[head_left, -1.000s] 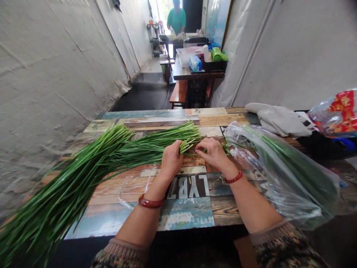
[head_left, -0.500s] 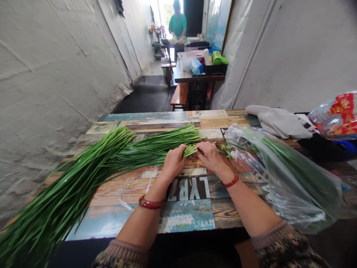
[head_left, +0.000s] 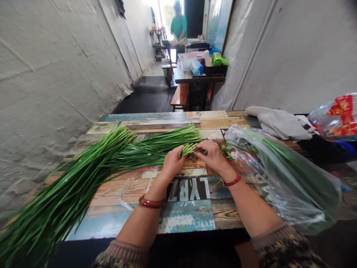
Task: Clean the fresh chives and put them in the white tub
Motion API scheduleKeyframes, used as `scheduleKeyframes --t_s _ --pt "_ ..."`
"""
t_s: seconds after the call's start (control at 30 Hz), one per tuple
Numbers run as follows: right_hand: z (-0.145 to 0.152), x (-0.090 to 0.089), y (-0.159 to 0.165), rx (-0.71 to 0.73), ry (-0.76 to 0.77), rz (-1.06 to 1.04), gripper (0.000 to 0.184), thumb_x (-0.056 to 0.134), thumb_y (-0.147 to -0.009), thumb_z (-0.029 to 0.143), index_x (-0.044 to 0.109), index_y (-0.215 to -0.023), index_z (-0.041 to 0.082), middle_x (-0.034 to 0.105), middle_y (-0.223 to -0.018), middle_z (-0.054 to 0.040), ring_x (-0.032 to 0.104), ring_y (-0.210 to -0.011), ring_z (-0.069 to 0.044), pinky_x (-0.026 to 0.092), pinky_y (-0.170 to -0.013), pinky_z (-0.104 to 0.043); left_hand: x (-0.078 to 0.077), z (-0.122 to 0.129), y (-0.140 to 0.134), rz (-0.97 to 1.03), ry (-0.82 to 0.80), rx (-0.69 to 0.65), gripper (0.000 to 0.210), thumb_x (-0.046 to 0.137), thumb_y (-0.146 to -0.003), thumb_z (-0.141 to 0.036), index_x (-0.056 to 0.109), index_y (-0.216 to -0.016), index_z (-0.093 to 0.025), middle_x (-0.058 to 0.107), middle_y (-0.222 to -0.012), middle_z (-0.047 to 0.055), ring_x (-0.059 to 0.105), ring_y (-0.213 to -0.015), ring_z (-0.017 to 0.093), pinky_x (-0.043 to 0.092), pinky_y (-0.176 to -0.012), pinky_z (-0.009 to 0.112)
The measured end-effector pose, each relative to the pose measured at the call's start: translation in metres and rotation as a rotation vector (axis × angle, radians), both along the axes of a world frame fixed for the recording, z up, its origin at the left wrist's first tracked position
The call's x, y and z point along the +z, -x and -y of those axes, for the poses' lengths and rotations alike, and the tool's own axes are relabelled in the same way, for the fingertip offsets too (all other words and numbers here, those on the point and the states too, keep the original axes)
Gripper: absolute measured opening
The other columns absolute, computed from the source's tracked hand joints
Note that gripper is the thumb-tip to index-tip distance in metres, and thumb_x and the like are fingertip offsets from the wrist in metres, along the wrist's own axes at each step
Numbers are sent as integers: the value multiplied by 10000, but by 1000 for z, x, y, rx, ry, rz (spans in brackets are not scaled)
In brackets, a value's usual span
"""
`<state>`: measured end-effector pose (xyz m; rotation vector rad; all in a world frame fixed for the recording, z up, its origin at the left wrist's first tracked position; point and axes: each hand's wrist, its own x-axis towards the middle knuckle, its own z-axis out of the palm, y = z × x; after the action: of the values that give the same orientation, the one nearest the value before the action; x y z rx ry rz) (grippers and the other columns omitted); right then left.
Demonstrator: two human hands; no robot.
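Note:
My left hand point(head_left: 173, 160) is closed around a small bunch of garlic chives point(head_left: 188, 149), with the pale stem ends poking out to the right. At those ends, the fingers of my right hand point(head_left: 212, 155) are pinched together, touching the stems; part of the pinch is hidden. Some green scraps point(head_left: 226, 152) lie just right of that hand. Behind my left hand rests a pile of garlic chives point(head_left: 156, 143), joined at the left by a larger pile point(head_left: 69, 186) that hangs over the near table edge.
A clear plastic bag point(head_left: 301, 178) with more green leaves lies at the right. Beyond it are a grey cloth point(head_left: 281, 121) and a red-printed package point(head_left: 341, 115). Past the patterned table point(head_left: 192, 219) stand a bench point(head_left: 180, 96), a second table point(head_left: 186, 79) and a person in green point(head_left: 179, 26).
My right hand's fingers have shifted slightly at the stem ends, and its palm has turned a little. The left hand keeps its hold. The person at the back has moved their arms.

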<state>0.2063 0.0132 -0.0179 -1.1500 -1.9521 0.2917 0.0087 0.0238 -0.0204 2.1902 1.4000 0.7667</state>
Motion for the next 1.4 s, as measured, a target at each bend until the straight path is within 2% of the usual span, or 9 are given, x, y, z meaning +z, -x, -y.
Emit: scheduleKeyframes --t_s 0.13,0.37,0.53,0.67,0.77,0.87,0.97,1.23,1.4 --pt "0 -7 8 -4 -23 -71 105 579 -868 184 628 -784 224 679 -837 -22 605 -823 -191 433 -798 -333 0 0 0 9 -15 -9 147 473 -896 -252 558 -786 -205 601 -754 -7 523 -717 138 370 -674 223" --pt "1 -21 31 -180 -18 -153 192 405 -957 291 551 -861 211 614 -876 -70 560 -869 -213 437 -803 -339 0 1 0 30 7 1 147 470 -900 -260 568 -805 -204 621 -785 -1 523 -732 137 366 -673 223" --pt "-2 -16 16 -261 80 -363 250 390 -971 357 533 -828 210 583 -769 -21 540 -727 -172 430 -695 -288 -2 0 -1 5 5 9 195 463 -909 -292 514 -742 -206 560 -714 -17 486 -686 134 337 -639 221" --pt "-1 -3 2 -173 70 -307 280 423 -970 371 583 -807 210 627 -783 -22 575 -769 -175 435 -726 -295 -2 -1 0 28 -8 2 201 462 -907 -303 514 -744 -199 552 -718 -15 475 -685 131 328 -639 225" --pt "3 3 3 -70 -8 -116 145 554 -916 311 626 -836 214 669 -865 -29 595 -874 -197 423 -816 -331 -1 -1 0 50 0 -9 195 453 -907 -305 531 -766 -195 555 -731 -12 472 -692 130 332 -648 226" --pt "4 3 6 -29 -59 8 24 640 -859 243 640 -842 226 686 -894 -14 596 -900 -205 402 -854 -356 -2 -2 1 66 8 -8 206 455 -902 -319 532 -758 -193 537 -709 -17 456 -677 128 330 -644 227" --pt "4 0 9 -25 -86 53 80 606 -875 205 625 -800 230 680 -869 -7 590 -879 -201 389 -862 -366 -4 -4 2 84 16 -18 215 456 -901 -333 540 -763 -191 534 -712 -19 451 -680 126 335 -649 226" --pt "3 -9 27 -14 -87 -170 151 435 -944 243 528 -827 221 591 -846 -49 552 -856 -203 432 -798 -334 -2 -4 1 109 38 -9 232 450 -898 -346 511 -735 -191 509 -693 -30 432 -668 119 330 -637 217" --pt "0 -11 18 -182 5 -306 181 416 -955 306 519 -836 217 575 -804 -31 543 -787 -187 434 -757 -317 0 -3 1 98 47 -3 248 444 -898 -354 485 -714 -193 490 -675 -36 422 -656 116 313 -627 217"
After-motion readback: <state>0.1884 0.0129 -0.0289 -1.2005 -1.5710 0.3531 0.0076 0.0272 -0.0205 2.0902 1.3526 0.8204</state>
